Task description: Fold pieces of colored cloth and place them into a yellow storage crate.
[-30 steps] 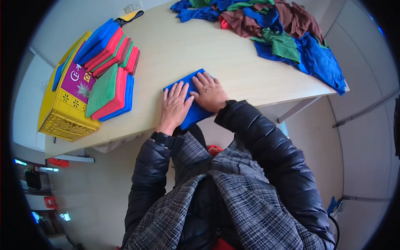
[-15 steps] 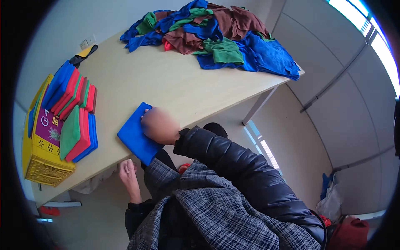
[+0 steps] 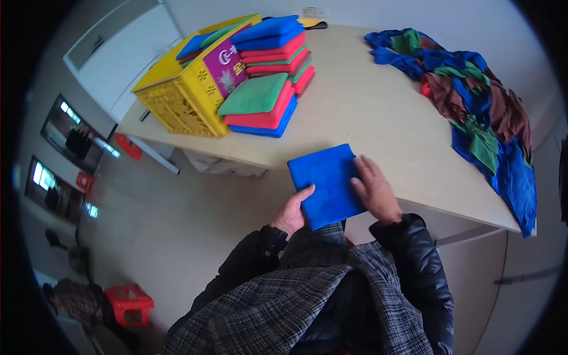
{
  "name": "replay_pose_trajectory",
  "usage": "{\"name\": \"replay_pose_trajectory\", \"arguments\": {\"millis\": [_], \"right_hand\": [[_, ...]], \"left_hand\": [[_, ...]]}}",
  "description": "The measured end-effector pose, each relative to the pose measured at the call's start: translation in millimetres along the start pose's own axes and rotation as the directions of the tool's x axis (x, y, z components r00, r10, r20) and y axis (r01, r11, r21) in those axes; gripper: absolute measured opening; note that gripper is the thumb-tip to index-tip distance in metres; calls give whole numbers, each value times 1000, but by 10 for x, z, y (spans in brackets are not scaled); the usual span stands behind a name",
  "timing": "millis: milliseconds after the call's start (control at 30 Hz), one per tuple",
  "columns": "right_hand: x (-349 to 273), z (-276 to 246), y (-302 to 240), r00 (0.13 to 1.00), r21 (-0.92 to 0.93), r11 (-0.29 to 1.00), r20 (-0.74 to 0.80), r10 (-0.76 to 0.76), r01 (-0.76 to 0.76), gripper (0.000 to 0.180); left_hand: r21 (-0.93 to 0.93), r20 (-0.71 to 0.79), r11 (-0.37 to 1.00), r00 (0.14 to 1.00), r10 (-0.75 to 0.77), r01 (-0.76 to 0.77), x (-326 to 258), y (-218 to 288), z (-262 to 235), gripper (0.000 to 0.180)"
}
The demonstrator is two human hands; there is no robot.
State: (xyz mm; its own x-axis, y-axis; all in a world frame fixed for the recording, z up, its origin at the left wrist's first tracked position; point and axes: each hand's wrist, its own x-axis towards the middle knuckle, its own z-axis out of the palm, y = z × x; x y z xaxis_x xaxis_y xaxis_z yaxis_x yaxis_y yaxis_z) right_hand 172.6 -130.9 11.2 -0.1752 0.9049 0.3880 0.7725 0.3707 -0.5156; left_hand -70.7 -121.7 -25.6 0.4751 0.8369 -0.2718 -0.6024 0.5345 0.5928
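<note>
A folded blue cloth (image 3: 328, 183), flat and squarish, lies at the table's near edge and juts out toward my lap. My left hand (image 3: 291, 213) grips its left side, thumb on top and the other fingers hidden beneath. At the right side is my right hand (image 3: 377, 190), fingers stretched out along the cloth's edge and thumb over its top. To the left stand stacks of folded cloths in green (image 3: 255, 94), red (image 3: 266, 116) and blue (image 3: 269, 36). Loose blue, green and brown cloths (image 3: 473, 100) are heaped at the right.
A yellow plastic crate (image 3: 183, 103) holding folded cloths stands beside the stacks on the pale table (image 3: 355, 100). A wall socket (image 3: 313, 12) is behind the table. Red stools (image 3: 129, 305) and a seated person (image 3: 83, 302) are on the floor side to the left.
The view has swung left. My left hand has come up from below the table edge and taken hold of the blue cloth. My right hand has shifted to the cloth's right edge.
</note>
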Motion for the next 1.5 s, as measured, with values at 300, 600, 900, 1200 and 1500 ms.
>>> {"name": "replay_pose_trajectory", "arguments": {"millis": [300,600,900,1200,1500], "right_hand": [[-239,-164,820,961,-229,959,-255,106,-166,39],[-233,-194,728,951,-363,904,-282,125,-227,37],[-273,-180,742,946,-378,891,-290,142,-250,38],[-263,-164,753,947,-381,889,-282,152,-256,39],[-281,-165,758,948,-387,888,-284,141,-248,37]], "left_hand": [[50,-44,931,930,365,-363,-70,1757,439,56],[-48,-272,844,820,503,-534,1058,2958,147,49],[-130,-411,815,778,474,-565,1426,2956,-31,46],[-75,-400,888,829,390,-454,1112,2934,128,53],[-249,-268,927,940,213,-281,538,2738,104,74]]}}
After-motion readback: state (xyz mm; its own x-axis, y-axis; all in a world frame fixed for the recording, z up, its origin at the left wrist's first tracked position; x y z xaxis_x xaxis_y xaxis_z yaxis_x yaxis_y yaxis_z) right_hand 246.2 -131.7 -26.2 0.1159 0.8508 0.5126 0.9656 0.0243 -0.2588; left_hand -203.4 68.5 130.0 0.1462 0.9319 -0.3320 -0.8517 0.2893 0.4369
